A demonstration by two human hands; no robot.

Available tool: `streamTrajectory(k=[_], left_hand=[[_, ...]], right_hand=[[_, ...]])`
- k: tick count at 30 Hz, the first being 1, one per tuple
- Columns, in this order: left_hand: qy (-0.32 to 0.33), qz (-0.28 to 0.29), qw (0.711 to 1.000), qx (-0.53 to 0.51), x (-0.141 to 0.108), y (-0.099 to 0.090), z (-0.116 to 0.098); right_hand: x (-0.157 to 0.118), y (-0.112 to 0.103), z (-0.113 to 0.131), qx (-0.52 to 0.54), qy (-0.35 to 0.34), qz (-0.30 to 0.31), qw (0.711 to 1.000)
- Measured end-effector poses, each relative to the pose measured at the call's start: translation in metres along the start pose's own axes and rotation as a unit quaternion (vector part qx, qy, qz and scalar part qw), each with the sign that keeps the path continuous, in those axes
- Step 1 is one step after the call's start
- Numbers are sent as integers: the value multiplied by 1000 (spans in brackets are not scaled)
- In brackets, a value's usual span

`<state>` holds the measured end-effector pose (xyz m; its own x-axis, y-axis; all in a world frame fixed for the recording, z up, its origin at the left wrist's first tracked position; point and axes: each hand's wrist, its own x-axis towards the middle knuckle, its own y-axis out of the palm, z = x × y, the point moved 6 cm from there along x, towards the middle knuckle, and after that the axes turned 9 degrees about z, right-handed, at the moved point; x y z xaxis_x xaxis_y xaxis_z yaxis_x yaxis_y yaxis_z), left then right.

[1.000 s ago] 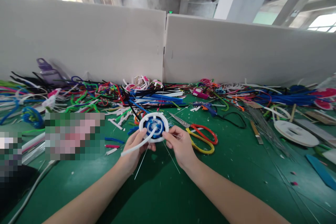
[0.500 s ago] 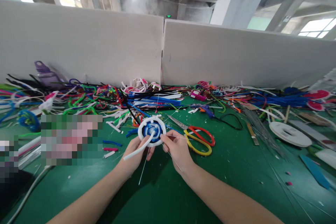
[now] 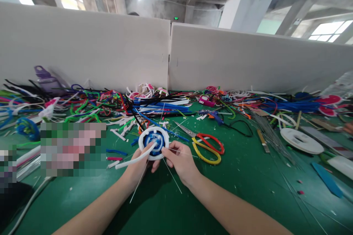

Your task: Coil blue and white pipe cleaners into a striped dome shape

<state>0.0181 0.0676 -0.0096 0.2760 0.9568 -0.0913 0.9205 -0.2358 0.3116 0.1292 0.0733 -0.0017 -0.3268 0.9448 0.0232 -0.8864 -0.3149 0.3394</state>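
Both sides of the blue-and-white coil (image 3: 153, 144) are pinched, by the left hand (image 3: 137, 165) and the right hand (image 3: 180, 158), above the green table (image 3: 237, 198). Its loose white tail (image 3: 132, 162) could be snagged and the rings pulled apart if either grip were slackened.

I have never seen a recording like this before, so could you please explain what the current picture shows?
There is no robot: a camera worn on a person's head looks forward and down at two bare hands. The left hand and right hand hold a round blue piece with a white ring between them. On the green table lie red-and-yellow-handled scissors, a flat white spool and many colourful strips. Part of the view is pixelated.
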Motion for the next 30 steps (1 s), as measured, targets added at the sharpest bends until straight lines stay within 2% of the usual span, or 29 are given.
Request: streamTrajectory(k=[6,12,18,21,30], left_hand=[[26,7,1000,14,-1,3,-2],[-8,3,1000,-24,0,0,-2],[9,-60,998,-23,3,-10,-1],[14,-86,996,-21,4,-13,0],[35,-115,992,-26,1,-14,-6]], right_hand=[[2,0,0,-9,-2,-15,1000],[0,0,4,-20,3,-11,1000],[2,3,9,-45,-12,25,999],[3,2,13,-48,-7,14,999],[5,6,15,-31,3,-16,999]])
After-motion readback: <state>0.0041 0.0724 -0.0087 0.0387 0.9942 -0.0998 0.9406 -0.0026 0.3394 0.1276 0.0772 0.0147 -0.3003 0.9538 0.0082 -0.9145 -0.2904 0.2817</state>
